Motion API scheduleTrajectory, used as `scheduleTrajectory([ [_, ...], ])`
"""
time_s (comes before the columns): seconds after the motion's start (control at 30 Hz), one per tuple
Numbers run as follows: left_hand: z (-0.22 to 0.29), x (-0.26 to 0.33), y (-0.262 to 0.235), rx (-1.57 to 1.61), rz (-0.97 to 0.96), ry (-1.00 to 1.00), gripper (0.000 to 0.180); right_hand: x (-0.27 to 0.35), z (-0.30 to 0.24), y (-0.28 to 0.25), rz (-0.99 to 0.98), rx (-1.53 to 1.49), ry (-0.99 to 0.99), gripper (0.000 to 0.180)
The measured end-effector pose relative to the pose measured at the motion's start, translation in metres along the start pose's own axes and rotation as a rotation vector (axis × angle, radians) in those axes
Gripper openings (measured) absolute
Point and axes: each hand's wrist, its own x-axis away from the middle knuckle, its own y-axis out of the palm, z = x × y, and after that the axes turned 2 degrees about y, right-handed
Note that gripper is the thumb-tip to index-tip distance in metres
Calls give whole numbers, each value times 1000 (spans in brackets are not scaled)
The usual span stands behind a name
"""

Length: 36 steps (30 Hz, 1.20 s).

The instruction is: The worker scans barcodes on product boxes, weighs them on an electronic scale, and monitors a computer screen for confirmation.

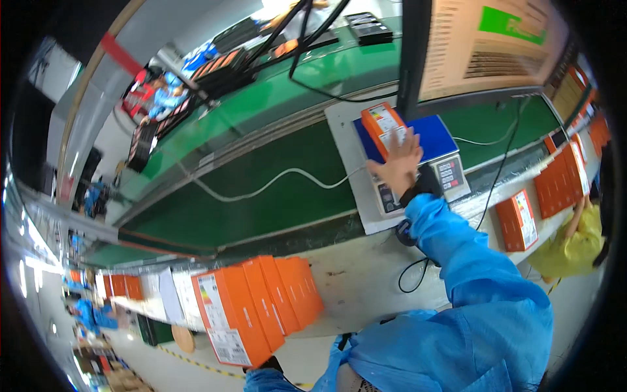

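Note:
My right hand [400,163] reaches over a weighing scale, its fingers spread at the near end of an orange box [382,124]. The fingertips overlap the box's white label; whether they touch it I cannot tell. That box lies on the scale's blue plate [431,134], above a grey panel with keys [450,173]. At the lower left, a row of orange boxes [261,300] with white labels stands on the bench edge. My left sleeve [268,380] and dark wrist band come up beside this row. The boxes hide my left hand.
A monitor [490,52] stands behind the scale. A white cable [281,176] crosses the green conveyor [294,212]. To the right are more orange boxes [516,222] and a person in yellow [575,242]. A handheld black device [405,232] with a cord lies by the scale.

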Motion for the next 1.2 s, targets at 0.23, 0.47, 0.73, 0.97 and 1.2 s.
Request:
scheduleTrajectory([
  [0.23,3,50,-19,8,2,84,62,-34,11,17,-163,131,136,97],
  [0.47,28,86,-14,72,222,305,57,-22,21,-29,-521,-830,198,60],
  [0.73,134,138,27,199,313,866,37,112,-37,-192,-651,-1594,103,70],
  [0.97,202,228,60,306,-707,1115,64,169,-196,-293,-465,-1339,-650,93],
  [1.2,234,204,33,629,-567,711,60,240,-327,-295,-157,-649,-1379,99],
])
